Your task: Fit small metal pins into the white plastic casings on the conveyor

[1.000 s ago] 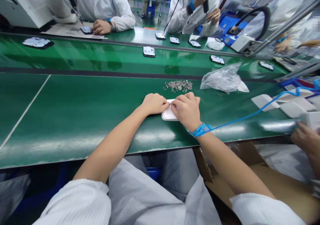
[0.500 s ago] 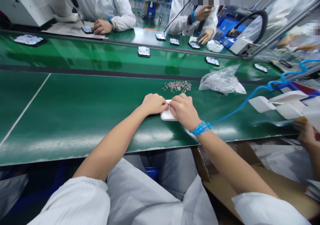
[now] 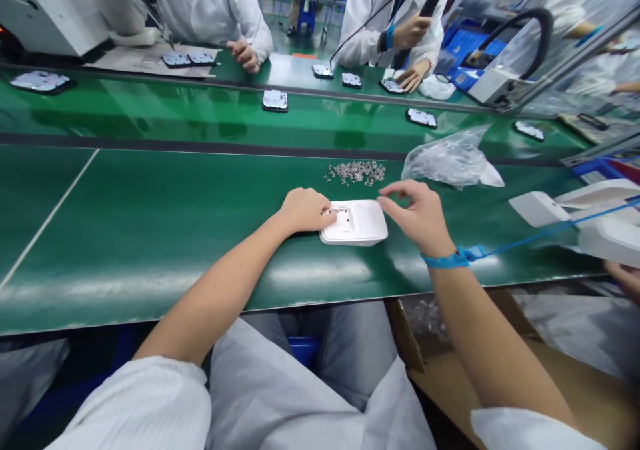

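Head view: left hand (image 3: 307,210) clasps the left end of the case (image 3: 367,220) on the counter (image 3: 200,237), half-open right hand (image 3: 387,197) beside it looks empty; the case, probably light and stiff, suits an edge grip.

I see a white case (image 3: 371,221) on a green table (image 3: 175,203). The tiny bits (image 3: 357,171) are silver, the right wristband (image 3: 445,260) blue, the near left sleeve (image 3: 143,397) white with faint stripes.

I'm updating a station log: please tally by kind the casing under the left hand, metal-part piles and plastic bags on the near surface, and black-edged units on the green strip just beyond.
White casing: 1
Metal-part pile: 1
Plastic bag: 1
Black-edged units on strip: 4
Total: 7
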Demonstrator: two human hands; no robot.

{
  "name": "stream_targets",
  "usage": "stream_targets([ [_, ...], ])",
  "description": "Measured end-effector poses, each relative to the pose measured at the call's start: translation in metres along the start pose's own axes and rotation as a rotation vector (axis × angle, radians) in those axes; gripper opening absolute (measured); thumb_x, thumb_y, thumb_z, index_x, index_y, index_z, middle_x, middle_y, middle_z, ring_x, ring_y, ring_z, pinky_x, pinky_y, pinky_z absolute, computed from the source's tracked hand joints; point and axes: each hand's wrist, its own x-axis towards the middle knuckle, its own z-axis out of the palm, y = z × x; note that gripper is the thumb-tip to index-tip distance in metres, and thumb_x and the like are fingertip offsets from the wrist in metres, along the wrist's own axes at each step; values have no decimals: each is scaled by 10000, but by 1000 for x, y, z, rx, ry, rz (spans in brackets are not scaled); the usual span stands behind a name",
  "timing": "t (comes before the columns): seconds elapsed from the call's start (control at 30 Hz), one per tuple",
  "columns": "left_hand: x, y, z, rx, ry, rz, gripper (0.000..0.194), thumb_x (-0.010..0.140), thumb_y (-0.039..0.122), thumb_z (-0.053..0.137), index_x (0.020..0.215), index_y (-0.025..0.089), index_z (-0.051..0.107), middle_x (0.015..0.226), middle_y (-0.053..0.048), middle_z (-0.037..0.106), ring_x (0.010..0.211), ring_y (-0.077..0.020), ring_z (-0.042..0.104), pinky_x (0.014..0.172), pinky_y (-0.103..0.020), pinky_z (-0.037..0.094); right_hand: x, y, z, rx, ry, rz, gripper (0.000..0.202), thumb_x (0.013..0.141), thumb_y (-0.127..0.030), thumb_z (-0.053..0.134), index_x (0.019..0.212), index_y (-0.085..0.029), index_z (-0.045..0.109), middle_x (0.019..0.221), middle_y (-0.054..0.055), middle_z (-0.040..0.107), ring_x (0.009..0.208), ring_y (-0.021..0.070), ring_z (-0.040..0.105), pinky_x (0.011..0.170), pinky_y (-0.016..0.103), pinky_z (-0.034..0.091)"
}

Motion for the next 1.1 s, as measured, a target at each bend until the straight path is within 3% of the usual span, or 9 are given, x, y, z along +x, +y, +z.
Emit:
stream_targets([
  [0.07, 0, 0, 0, 6, 7, -6, 423, 911, 466, 471, 723, 196, 736, 686, -86, 668, 641, -214, 562, 573, -339, 209, 9, -17, 6, -95, -132, -145, 213, 845, -372, 677, 943, -211, 778, 1032, 98, 746, 1008, 311, 591, 877, 464, 420],
  [0.17, 0, 0, 0, 8, 13, -3, 437, 904, 485, 470, 706, 192, 727, 676, -85, 664, 620, -207, 544, 572, -342, 211, 25, -37, 16, -243, -294, -246, 219, 852, -359, 690, 946, -200, 807, 1078, 118, 734, 1077, 353, 501, 850, 477, 354],
  [0.33, -1, 1, 0, 0, 7, -5, 421, 886, 470, 470, 705, 192, 729, 666, -90, 650, 628, -209, 543, 589, -339, 211, 45, -43, 23, -368, -455, -355, 165, 857, -308, 708, 794, -190, 806, 998, 125, 734, 1025, 328, 418, 839, 466, 311],
  [0.67, -1, 1, 0, -18, 28, 7, 408, 882, 461, 479, 687, 189, 711, 649, -75, 637, 609, -196, 533, 580, -348, 208, 52, -51, 23, -462, -486, -476, 176, 835, -288, 771, 701, -176, 751, 892, 129, 717, 1045, 343, 419, 876, 497, 313],
  [1.1, -1, 9, 2, 88, 18, -42, 441, 919, 444, 460, 905, 186, 817, 826, -119, 741, 814, -275, 679, 642, -346, 367, 39, -53, 27, -385, -465, -365, 83, 769, -227, 693, 766, -156, 734, 1010, 115, 734, 1002, 299, 485, 753, 400, 251],
])
